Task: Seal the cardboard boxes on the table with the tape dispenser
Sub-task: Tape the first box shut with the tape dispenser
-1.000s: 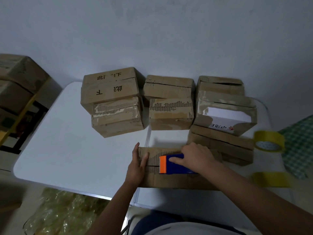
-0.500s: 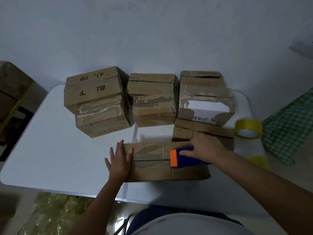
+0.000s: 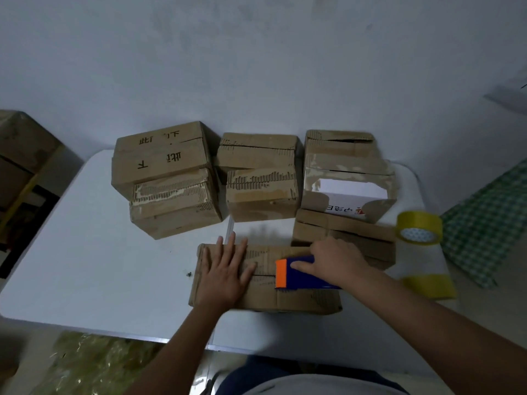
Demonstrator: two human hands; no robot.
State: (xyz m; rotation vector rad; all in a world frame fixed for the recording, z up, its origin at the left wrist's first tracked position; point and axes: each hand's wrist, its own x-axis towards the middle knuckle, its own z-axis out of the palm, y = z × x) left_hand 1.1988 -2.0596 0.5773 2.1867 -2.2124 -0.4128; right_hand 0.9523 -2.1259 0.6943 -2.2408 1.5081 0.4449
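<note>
A flat cardboard box (image 3: 299,300) lies near the front edge of the white table (image 3: 85,266), its top flaps closed along a middle seam. My left hand (image 3: 226,272) presses flat on the box's left half, fingers spread. My right hand (image 3: 333,262) grips a blue tape dispenser (image 3: 302,273) with an orange front, resting on the seam at the box's right half. Behind stand several more cardboard boxes, among them a stacked pair (image 3: 165,178) at the left, a middle pair (image 3: 261,178) and a torn box (image 3: 346,178) with a white inside at the right.
Two yellow tape rolls sit at the table's right end, one upright (image 3: 419,228) and one (image 3: 427,286) nearer the front. A low box (image 3: 342,238) lies just behind my right hand. A green checked cloth (image 3: 490,223) is at the far right. Stacked boxes (image 3: 20,155) stand off the table, left.
My left hand has slid from the box's left end onto its top and now lies flat there. The dispenser with my right hand has shifted to the right along the seam.
</note>
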